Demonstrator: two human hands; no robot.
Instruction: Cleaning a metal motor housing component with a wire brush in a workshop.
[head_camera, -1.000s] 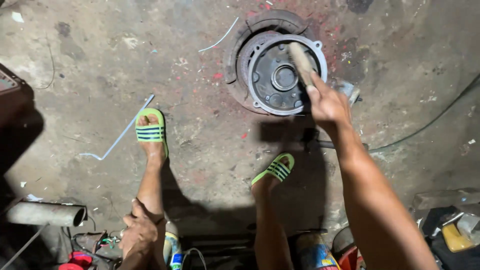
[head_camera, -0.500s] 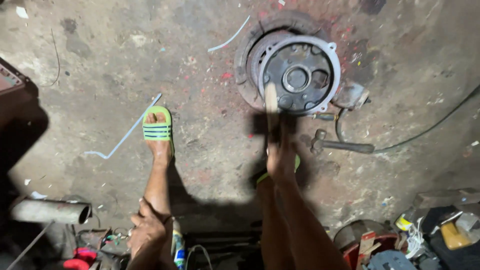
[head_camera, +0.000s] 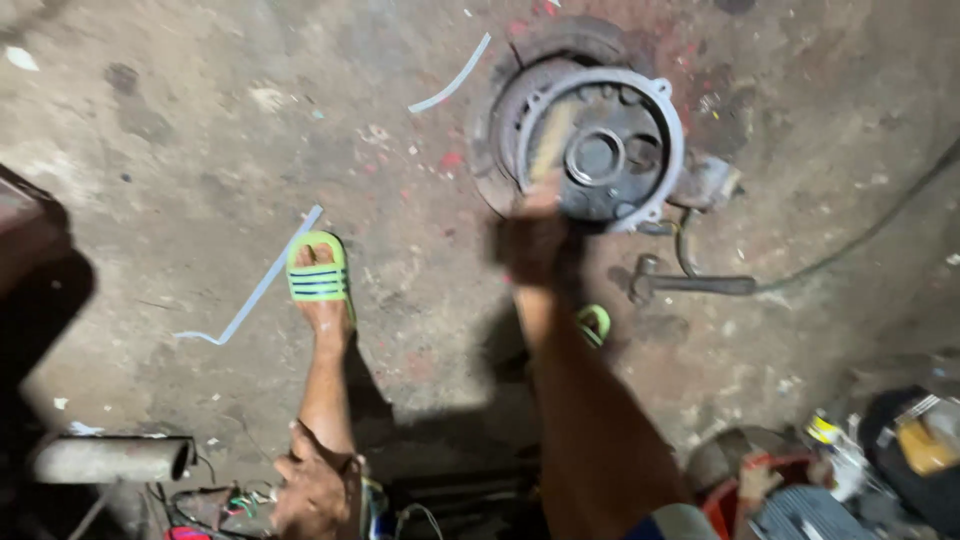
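Right hand (head_camera: 535, 235) clamped on a brush (head_camera: 552, 150), bristles on the round metal housing (head_camera: 600, 150) just ahead on the floor; left hand (head_camera: 315, 490) rests loosely curled on the shin.

My right hand (head_camera: 537, 238) is closed around a brush (head_camera: 548, 160), blurred, its bristles lying on the round metal housing (head_camera: 640, 120) on the floor (head_camera: 180, 150) at the far right. My left hand (head_camera: 315, 490) rests on my near left leg. A hammer (head_camera: 690, 283) lies just right of the housing's near edge.
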